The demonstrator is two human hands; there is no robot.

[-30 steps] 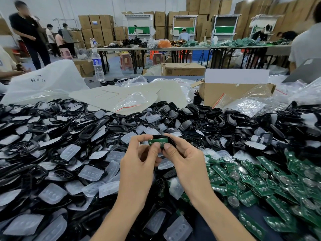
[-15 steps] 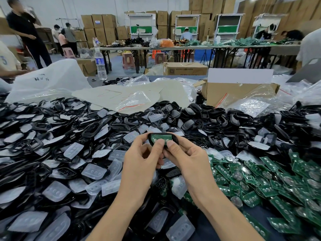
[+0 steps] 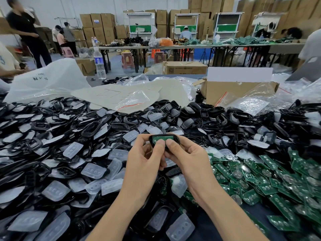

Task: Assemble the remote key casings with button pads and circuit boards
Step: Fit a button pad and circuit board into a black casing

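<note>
water bottle (image 3: 99, 64) on the table, open cardboard box (image 3: 238, 92), white plastic bag (image 3: 46, 80), pink stools (image 3: 127, 60)

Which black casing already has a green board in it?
The black plastic key casing held by left hand and right hand; piled casings look empty.

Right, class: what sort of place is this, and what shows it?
Probably a small electronics assembly workshop or warehouse: heaps of black key casings and green circuit boards, with stacked cardboard boxes along the back wall.
</note>
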